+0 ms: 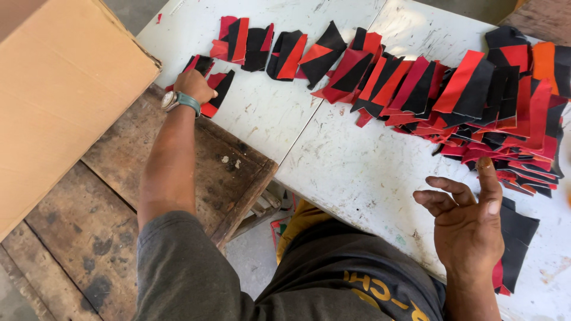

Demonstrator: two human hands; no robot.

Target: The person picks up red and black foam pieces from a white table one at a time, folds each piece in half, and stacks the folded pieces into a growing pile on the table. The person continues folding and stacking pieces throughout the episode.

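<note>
Progress looks partial to us: red-and-black cut leather pieces (416, 89) lie overlapped in a row across the scratched white surface (357, 172), our left hand (195, 86) pressing the end piece, right hand (467, 223) released, fingers (446, 187) empty.

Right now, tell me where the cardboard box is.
The cardboard box fills the head view's upper left, beside the left hand, above the wooden bench.

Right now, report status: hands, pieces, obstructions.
Left hand pressing a red-and-black piece. Right hand open, empty, beside the overlapped row. Nothing obstructing.
</note>
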